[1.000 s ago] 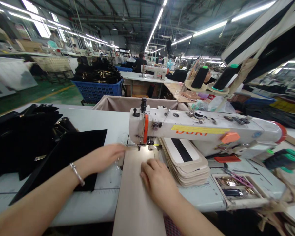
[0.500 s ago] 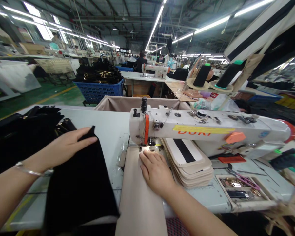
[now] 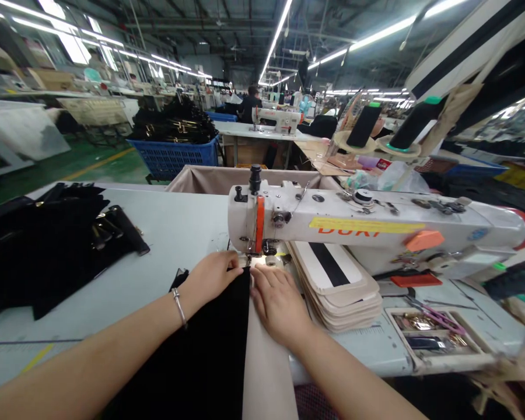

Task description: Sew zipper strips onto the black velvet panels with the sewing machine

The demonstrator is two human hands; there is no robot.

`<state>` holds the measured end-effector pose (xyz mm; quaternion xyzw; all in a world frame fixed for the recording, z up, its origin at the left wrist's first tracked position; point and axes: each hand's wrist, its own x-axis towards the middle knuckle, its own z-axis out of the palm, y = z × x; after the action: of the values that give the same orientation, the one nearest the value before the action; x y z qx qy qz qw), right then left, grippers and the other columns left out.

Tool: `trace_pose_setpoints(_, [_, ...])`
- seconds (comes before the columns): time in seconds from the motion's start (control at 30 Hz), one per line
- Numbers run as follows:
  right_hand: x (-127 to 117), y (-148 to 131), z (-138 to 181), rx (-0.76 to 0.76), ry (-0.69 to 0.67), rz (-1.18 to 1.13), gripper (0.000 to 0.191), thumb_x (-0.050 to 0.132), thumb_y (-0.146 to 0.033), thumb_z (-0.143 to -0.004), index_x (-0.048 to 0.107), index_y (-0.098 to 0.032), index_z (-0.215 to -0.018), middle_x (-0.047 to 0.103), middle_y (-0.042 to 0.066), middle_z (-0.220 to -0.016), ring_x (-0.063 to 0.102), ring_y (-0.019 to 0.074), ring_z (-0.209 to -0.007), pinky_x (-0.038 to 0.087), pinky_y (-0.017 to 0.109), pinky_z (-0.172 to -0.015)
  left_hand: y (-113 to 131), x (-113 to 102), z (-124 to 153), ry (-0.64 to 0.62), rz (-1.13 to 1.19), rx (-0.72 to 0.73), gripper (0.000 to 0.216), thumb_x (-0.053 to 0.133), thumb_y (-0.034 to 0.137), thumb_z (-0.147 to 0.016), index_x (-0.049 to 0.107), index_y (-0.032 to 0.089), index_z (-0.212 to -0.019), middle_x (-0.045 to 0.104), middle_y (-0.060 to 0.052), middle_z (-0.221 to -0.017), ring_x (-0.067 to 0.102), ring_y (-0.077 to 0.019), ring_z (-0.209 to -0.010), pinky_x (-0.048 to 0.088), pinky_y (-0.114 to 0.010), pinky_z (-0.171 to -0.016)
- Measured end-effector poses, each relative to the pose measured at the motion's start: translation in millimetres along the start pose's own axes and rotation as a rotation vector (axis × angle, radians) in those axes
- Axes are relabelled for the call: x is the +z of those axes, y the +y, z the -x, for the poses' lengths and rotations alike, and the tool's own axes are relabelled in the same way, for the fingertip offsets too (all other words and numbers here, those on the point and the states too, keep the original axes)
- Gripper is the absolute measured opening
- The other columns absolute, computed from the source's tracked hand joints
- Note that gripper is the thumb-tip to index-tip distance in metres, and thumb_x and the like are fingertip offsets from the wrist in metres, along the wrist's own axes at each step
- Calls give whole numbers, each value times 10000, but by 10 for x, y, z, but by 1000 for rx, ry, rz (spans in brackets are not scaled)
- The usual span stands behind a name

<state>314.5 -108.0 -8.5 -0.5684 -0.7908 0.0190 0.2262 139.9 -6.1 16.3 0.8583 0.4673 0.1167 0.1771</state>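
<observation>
My left hand (image 3: pixel 214 279) pinches the top edge of a black fabric panel (image 3: pixel 201 356), just left of the needle of a white sewing machine (image 3: pixel 354 219). The black panel lies over the left part of a beige panel (image 3: pixel 269 373), their edges running together toward the presser foot (image 3: pixel 250 261). On the beige panel rests my right hand (image 3: pixel 280 303), fingers stretched out flat, fingertips close to the foot. Whether the foot is down on the fabric I cannot tell.
Black pieces with metal fittings (image 3: pixel 48 245) are piled at the left. Right of my right hand stands a stack of beige panels (image 3: pixel 336 291). A tray of small hardware (image 3: pixel 435 338) with purple-handled scissors sits farther right. Behind the table is a blue basket (image 3: pixel 175 153).
My left hand has carried the black panel rightward from the pile side and laid its edge over the beige panel at the needle. My right hand has stayed nearly still.
</observation>
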Motion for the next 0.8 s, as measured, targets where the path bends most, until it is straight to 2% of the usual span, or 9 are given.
trace_pose_setpoints(0.2, [9,1,-12,3,-10,7,415,524,-340,-985,483,-204,-1375,547,94,-1355,463,260,-1242,348,431,-1074,-15,25,-59,36,-37,-38,131,559,247,-878,618,181,-781,698,-56,-798,645,-210,-766,418,-291,-688])
trace_pose_setpoints(0.5, [-1,-3,-20,19,-22,6,459,535,-364,-978,465,-181,-1393,549,103,-1350,463,271,-1236,346,439,-1074,-28,113,-112,69,-50,-50,182,522,283,-902,645,172,-825,712,-81,-827,671,-238,-806,457,-309,-710])
trace_pose_setpoints(0.63, [-20,0,-20,19,-16,-5,458,560,-367,-967,477,-194,-1383,552,105,-1339,464,276,-1234,353,448,-1068,22,105,-85,101,-69,-49,147,521,233,-903,640,161,-858,706,-94,-867,664,-245,-830,486,-336,-754])
trace_pose_setpoints(0.7, [-24,-1,-16,13,-15,-17,426,575,-364,-958,508,-214,-1351,554,93,-1330,467,275,-1229,352,451,-1071,59,91,0,120,-80,14,122,525,180,-904,646,163,-911,696,-96,-969,644,-245,-935,486,-366,-864])
trace_pose_setpoints(0.8, [-17,-6,-8,9,-10,-34,384,590,-326,-946,539,-232,-1315,562,79,-1313,475,265,-1220,344,443,-1081,63,97,197,74,-98,253,158,541,164,-921,660,179,-1023,670,-82,-1121,588,-245,-1108,429,-429,-1034])
